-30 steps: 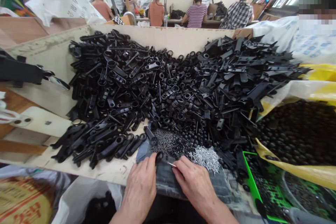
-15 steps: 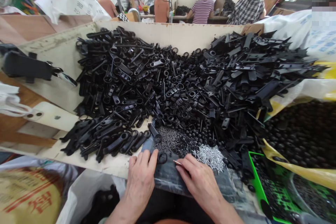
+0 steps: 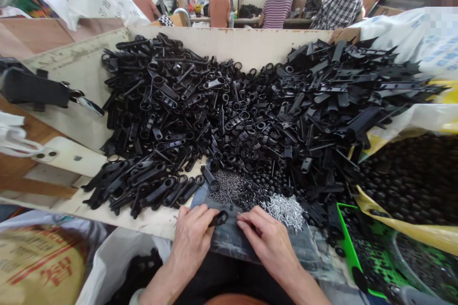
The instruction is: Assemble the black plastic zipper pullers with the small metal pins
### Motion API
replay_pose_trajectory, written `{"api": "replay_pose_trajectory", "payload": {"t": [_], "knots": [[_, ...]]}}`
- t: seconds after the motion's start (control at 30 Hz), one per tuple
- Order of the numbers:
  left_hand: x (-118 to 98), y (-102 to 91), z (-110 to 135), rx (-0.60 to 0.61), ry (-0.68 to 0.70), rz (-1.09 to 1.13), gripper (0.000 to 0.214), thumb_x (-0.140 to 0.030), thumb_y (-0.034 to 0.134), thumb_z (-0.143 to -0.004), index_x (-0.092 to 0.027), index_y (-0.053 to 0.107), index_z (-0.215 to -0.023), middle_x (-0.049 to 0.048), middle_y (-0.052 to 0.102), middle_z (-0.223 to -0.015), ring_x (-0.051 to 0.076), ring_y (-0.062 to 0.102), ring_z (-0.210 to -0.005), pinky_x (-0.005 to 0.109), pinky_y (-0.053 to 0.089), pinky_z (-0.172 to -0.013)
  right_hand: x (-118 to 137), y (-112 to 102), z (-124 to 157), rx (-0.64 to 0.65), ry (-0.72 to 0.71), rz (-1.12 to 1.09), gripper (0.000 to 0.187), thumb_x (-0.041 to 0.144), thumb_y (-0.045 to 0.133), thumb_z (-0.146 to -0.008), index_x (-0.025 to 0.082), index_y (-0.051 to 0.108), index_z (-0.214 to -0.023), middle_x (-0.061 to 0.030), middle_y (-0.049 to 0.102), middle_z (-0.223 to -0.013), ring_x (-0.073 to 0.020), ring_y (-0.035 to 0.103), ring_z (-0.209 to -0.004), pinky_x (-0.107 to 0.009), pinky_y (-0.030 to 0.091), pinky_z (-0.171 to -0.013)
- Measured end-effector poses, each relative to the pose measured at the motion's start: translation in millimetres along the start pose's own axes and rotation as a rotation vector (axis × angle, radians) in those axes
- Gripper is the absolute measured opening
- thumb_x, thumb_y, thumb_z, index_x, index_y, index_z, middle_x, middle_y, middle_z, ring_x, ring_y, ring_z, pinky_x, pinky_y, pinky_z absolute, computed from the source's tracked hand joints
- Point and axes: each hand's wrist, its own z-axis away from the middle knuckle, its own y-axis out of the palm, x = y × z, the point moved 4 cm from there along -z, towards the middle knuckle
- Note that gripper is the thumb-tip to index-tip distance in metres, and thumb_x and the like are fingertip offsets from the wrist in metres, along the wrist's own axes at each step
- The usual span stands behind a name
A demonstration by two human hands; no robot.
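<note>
Across the top of the frame, 2 people in orange tops [image 3: 219, 12] are showing beyond the desk [image 3: 157, 221]. Heaps of black plastic parts [image 3: 171, 93] are filling the middle. At bottom centre, the left hand [image 3: 191, 231] is holding a black part with a rounded end [image 3: 220, 218], its fingers clamping on it above a dark mat [image 3: 232, 247]. Right of it, the right hand [image 3: 268, 233] is pressing its fingertips together; whether they are gripping anything small, I cannot tell. Silvery pins [image 3: 286, 210] are lying just beyond that hand, while a green basket [image 3: 344, 233] is standing at lower right.
</note>
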Motion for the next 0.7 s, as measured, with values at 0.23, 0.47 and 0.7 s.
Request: {"api": "replay_pose_trajectory", "payload": {"t": [0.23, 0.47, 0.7], "knots": [[8.3, -1.6, -11.4, -0.014, -0.095, 0.215, 0.018, -0.027, 0.056, -0.097, -0.022, 0.072, -0.092, 0.0034, 0.072, -0.085, 0.023, 0.064, -0.08, 0.036, 0.038, -0.076, -9.3, -0.6, 7.4, 0.019, 0.516, -0.988, 0.038, 0.053, 0.085, -0.075, 0.019, 0.079, -0.092, -0.0005, 0.067, -0.074, -0.0044, 0.032, -0.048, -0.021, 0.021, -0.047], [-11.1, 20.4, 0.2, -0.045, -0.693, 1.083, 0.048, -0.062, 0.08, -0.07, -0.016, 0.075, -0.083, -0.0033, 0.059, -0.054, 0.013, 0.051, -0.049, 0.025, 0.038, -0.051, -10.0, 19.5, 8.8, -0.025, 0.615, -1.275, 0.044, 0.049, 0.095, -0.063, 0.017, 0.076, -0.085, 0.0059, 0.054, -0.061, -0.0009, 0.024, -0.044, -0.018, 0.015, -0.042], [-27.7, 22.7, 7.0, -0.121, -0.772, 1.22, 0.055, -0.067, 0.083, -0.064, -0.015, 0.073, -0.08, -0.0021, 0.062, -0.056, 0.008, 0.046, -0.044, 0.021, 0.035, -0.048, -5.5, 0.0, 3.4, -0.081, 0.225, -0.523, 0.035, 0.055, 0.068, -0.092, 0.021, 0.075, -0.093, -0.0035, 0.071, -0.078, -0.0111, 0.053, -0.054, -0.022, 0.038, -0.05]]}}
